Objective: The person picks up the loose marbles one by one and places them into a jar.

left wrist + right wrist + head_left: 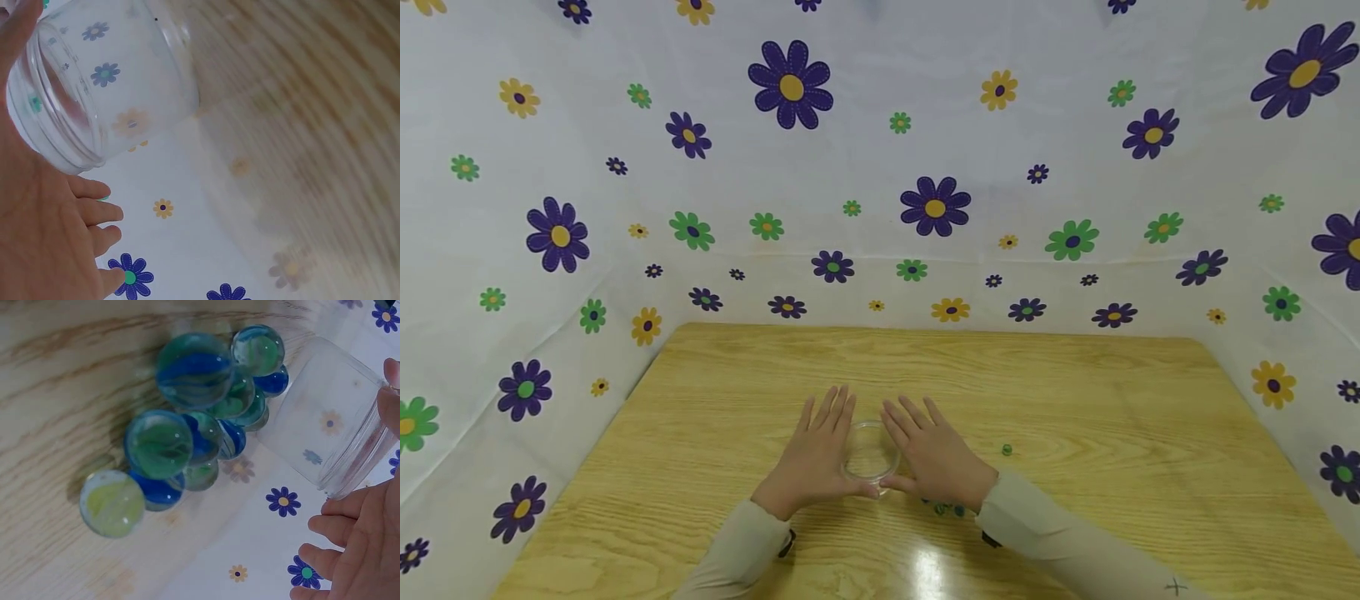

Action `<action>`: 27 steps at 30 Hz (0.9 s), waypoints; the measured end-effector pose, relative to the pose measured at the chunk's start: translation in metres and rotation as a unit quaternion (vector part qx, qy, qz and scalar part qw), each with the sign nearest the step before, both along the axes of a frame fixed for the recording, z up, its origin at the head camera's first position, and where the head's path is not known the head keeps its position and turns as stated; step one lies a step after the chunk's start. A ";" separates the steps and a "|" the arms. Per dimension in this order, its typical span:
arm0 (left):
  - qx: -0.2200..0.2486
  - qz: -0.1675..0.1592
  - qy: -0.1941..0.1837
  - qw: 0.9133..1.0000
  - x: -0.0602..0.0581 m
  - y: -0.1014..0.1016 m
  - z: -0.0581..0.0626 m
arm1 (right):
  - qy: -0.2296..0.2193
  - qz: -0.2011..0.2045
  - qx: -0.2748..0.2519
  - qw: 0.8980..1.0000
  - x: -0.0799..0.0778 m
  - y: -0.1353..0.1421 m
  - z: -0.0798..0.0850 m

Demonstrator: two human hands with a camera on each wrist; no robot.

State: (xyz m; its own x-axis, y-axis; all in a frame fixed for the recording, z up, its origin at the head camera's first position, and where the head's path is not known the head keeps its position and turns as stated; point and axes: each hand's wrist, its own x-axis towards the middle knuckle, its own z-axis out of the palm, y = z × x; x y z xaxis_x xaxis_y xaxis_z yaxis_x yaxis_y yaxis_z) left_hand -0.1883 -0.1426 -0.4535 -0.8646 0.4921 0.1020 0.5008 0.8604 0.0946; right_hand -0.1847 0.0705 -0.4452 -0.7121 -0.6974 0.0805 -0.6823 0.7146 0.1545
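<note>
A clear round jar stands upright and lidless on the wooden table, between both hands. My left hand is at its left side with fingers straight and pointing away, the thumb along the near rim. On the opposite side my right hand mirrors it, its thumb tip close to the left one. The left wrist view shows the jar's ridged neck beside the palm. Several glass marbles, with blue, green and yellow swirls, lie clustered beside the jar in the right wrist view; from the head they are partly hidden by the right hand.
One green marble lies apart on the table, right of the right hand. A white cloth printed with flowers surrounds the table at the back and both sides.
</note>
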 end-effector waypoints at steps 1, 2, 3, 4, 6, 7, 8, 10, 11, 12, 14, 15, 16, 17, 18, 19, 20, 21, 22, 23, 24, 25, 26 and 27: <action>-0.002 0.002 -0.001 1.000 0.000 0.000 0.000 | 0.001 -0.001 0.001 1.000 0.001 0.000 0.000; -0.003 0.004 -0.002 1.000 0.000 0.000 -0.001 | 0.001 -0.002 0.003 1.000 0.001 0.000 0.001; -0.003 0.006 -0.004 1.000 0.000 0.000 -0.001 | 0.001 -0.003 0.003 1.000 0.001 0.000 0.001; -0.004 0.007 -0.006 1.000 0.000 0.001 -0.002 | 0.002 -0.003 0.004 1.000 0.002 0.000 0.001; -0.006 0.010 -0.008 1.000 0.000 0.001 -0.002 | 0.000 -0.005 0.004 1.000 0.003 -0.001 0.001; -0.008 0.011 -0.010 1.000 0.001 0.001 -0.002 | -0.001 -0.005 0.003 1.000 0.003 -0.001 0.002; -0.011 0.013 -0.009 1.000 0.001 0.001 -0.003 | -0.002 -0.006 0.003 1.000 0.003 -0.001 0.002; -0.019 0.014 -0.005 1.000 0.002 0.002 -0.003 | -0.004 -0.006 0.000 1.000 0.004 -0.001 0.002; -0.023 0.016 -0.004 1.000 0.003 0.002 -0.003 | -0.004 -0.006 -0.001 1.000 0.004 0.000 0.003; -0.027 0.017 -0.005 0.999 0.003 0.002 -0.003 | -0.004 -0.006 -0.002 1.000 0.005 0.000 0.003; -0.030 0.021 -0.002 0.999 0.004 0.003 -0.002 | -0.003 -0.004 -0.005 1.000 0.005 0.000 0.004; -0.030 0.023 -0.003 0.999 0.005 0.003 -0.002 | -0.002 -0.004 -0.007 1.000 0.005 0.000 0.004; -0.028 0.025 -0.003 0.999 0.005 0.003 -0.001 | -0.001 -0.003 -0.008 1.000 0.005 0.000 0.004; -0.027 0.027 -0.004 0.999 0.006 0.003 -0.001 | 0.002 -0.002 -0.008 1.000 0.005 0.000 0.005; -0.026 0.029 -0.004 0.999 0.006 0.003 0.000 | 0.004 -0.002 -0.007 1.000 0.005 -0.001 0.005; -0.026 0.030 -0.004 0.999 0.006 0.003 0.000 | 0.006 -0.003 -0.006 1.000 0.005 -0.001 0.005; -0.024 0.030 -0.002 0.999 0.006 0.002 0.000 | 0.008 -0.004 -0.003 1.000 0.005 -0.001 0.005; -0.022 0.029 0.001 0.999 0.006 0.002 -0.001 | 0.010 -0.005 -0.001 1.000 0.005 -0.001 0.005; -0.022 0.030 0.002 0.999 0.006 0.002 -0.001 | 0.012 -0.007 0.003 1.000 0.005 -0.001 0.005; -0.024 0.030 0.003 0.999 0.006 0.002 -0.001 | 0.013 -0.009 0.006 1.000 0.005 -0.001 0.005; -0.025 0.031 0.005 0.999 0.005 0.001 -0.002 | 0.014 -0.011 0.009 1.000 0.005 -0.001 0.004; -0.024 0.031 0.007 0.999 0.005 0.001 -0.002 | 0.014 -0.012 0.011 1.000 0.005 -0.001 0.004; -0.024 0.033 0.007 0.999 0.005 0.001 -0.002 | 0.014 -0.014 0.012 1.000 0.005 -0.002 0.003; -0.024 0.034 0.007 0.999 0.005 0.001 -0.002 | 0.013 -0.015 0.013 1.000 0.005 -0.002 0.003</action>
State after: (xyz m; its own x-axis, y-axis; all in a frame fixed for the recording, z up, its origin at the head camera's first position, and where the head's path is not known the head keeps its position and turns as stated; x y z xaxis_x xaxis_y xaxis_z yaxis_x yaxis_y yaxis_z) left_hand -0.1833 -0.1418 -0.4558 -0.8951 0.4362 0.0924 0.4414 0.8962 0.0451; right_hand -0.1802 0.0686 -0.4426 -0.7309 -0.6777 0.0807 -0.6560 0.7302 0.1910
